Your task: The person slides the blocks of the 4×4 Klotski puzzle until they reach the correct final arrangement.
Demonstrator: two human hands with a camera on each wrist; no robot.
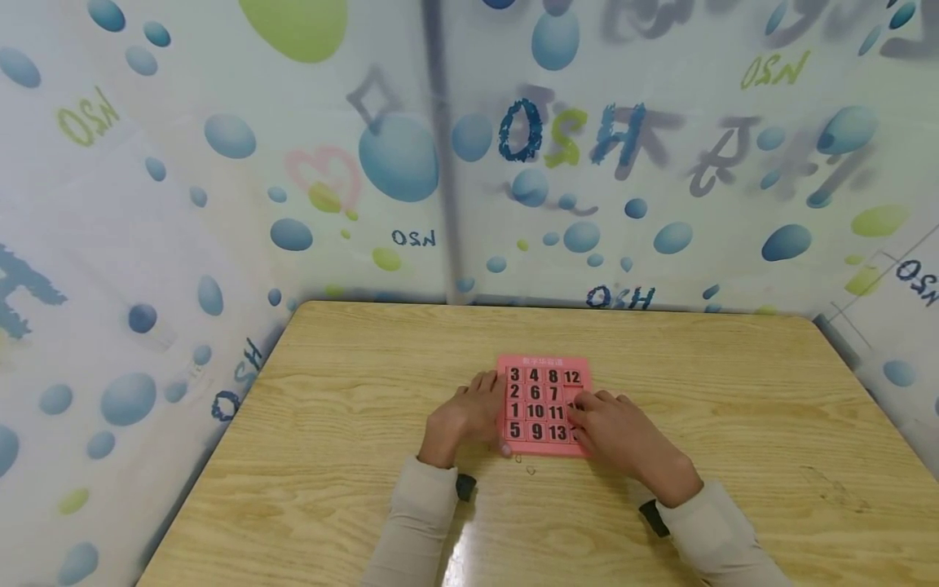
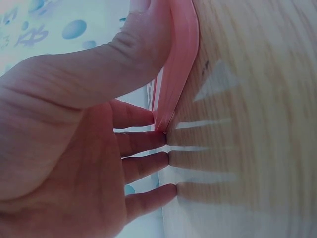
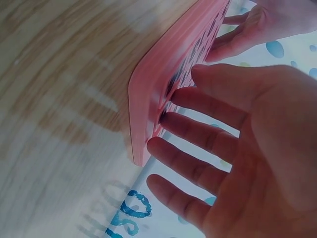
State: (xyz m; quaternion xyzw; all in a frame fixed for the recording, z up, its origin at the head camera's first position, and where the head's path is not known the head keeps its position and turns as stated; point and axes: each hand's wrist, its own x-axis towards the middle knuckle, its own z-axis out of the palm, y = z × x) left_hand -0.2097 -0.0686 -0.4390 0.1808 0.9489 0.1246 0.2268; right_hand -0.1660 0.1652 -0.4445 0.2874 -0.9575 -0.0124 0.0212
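From where I stand, the pink number puzzle [image 1: 535, 412] lies flat around the middle of the tabletop [image 1: 352, 391], its printed heading at twelve o'clock from the person's side. Both hands are at it, neither clenched. The left hand [image 1: 467, 413] sits at nine o'clock with loosely extended fingers beside the edge and the thumb against the corner near seven, bracing rather than clutching. The right hand [image 1: 623, 432] comes in from four o'clock, fingers held out straight over the right-hand column; the fingertips seem to touch there, though I can't tell how hard they press. I'd judge the whole thing light, and its frame [image 1: 543, 448] stiff, probably smooth plastic, apt to skate across the wood unless something steadies it. The tiles [image 1: 553, 376] look hard and shallow, likely to slide easily under one fingertip but catch if pushed askew. Best to brace the rim at nine and three o'clock and push each tile flat from its face; the bare spot just below the 12, near two o'clock, is partly hidden by fingers. It doesn't look fragile, but tipping it might let a loose tile rattle.
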